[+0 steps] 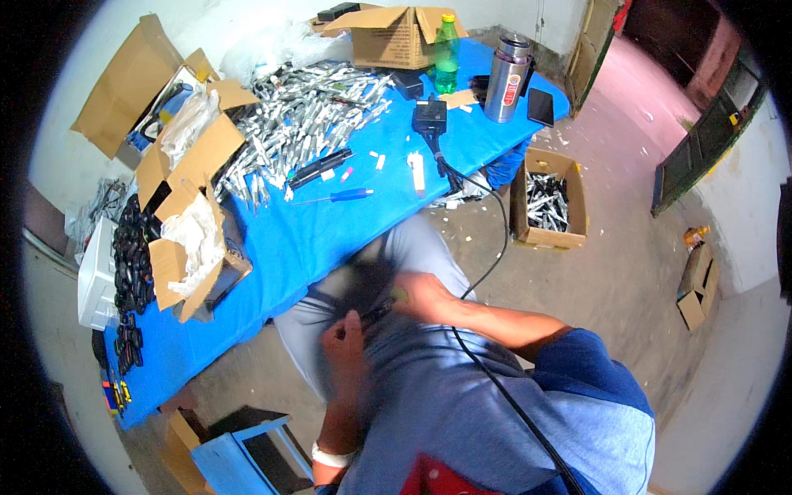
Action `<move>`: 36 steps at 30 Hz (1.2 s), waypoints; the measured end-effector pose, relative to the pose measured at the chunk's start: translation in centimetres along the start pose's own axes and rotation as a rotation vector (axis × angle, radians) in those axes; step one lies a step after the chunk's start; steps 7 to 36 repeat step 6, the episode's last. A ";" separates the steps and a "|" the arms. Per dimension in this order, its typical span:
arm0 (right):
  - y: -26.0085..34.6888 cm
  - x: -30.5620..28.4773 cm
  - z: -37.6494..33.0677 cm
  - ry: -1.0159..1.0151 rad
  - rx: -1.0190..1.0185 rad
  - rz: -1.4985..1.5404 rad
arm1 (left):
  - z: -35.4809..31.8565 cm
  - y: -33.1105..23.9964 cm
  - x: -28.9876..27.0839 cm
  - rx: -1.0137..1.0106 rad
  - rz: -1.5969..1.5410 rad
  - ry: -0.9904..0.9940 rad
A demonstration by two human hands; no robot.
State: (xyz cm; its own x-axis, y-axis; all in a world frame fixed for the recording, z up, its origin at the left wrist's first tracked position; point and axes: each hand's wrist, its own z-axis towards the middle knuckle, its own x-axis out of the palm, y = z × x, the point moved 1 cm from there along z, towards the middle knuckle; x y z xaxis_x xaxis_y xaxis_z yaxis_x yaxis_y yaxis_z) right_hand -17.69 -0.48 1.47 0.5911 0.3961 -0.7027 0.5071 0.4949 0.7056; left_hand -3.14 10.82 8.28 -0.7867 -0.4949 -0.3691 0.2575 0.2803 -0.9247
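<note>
Over my lap, my left hand is closed, its fingers bent round one end of a dark slim object. My right hand is closed at the object's other end. Something yellow-green shows at its fingers, too blurred to name. On the blue tablecloth ahead lie a screwdriver with a blue handle, a pair of black slim pieces and a white tube-like item. Behind them spreads a large heap of silver and dark slim pieces.
Open cartons stand at the left beside bundled black items. At the back are a green bottle, a steel flask, a phone and a black box with cables. A floor carton holds similar pieces. A black cable crosses my right arm.
</note>
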 end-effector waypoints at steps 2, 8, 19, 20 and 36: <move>0.8 -0.5 -0.6 0.080 -0.094 0.001 | 1.8 0.9 -1.1 0.014 0.036 0.032; 3.7 -1.8 -1.3 0.287 -0.130 0.081 | 2.7 0.5 -2.1 0.016 -0.074 -0.032; 3.7 -1.8 -1.3 0.287 -0.130 0.081 | 2.7 0.5 -2.1 0.016 -0.074 -0.032; 3.7 -1.8 -1.3 0.287 -0.130 0.081 | 2.7 0.5 -2.1 0.016 -0.074 -0.032; 3.7 -1.8 -1.3 0.287 -0.130 0.081 | 2.7 0.5 -2.1 0.016 -0.074 -0.032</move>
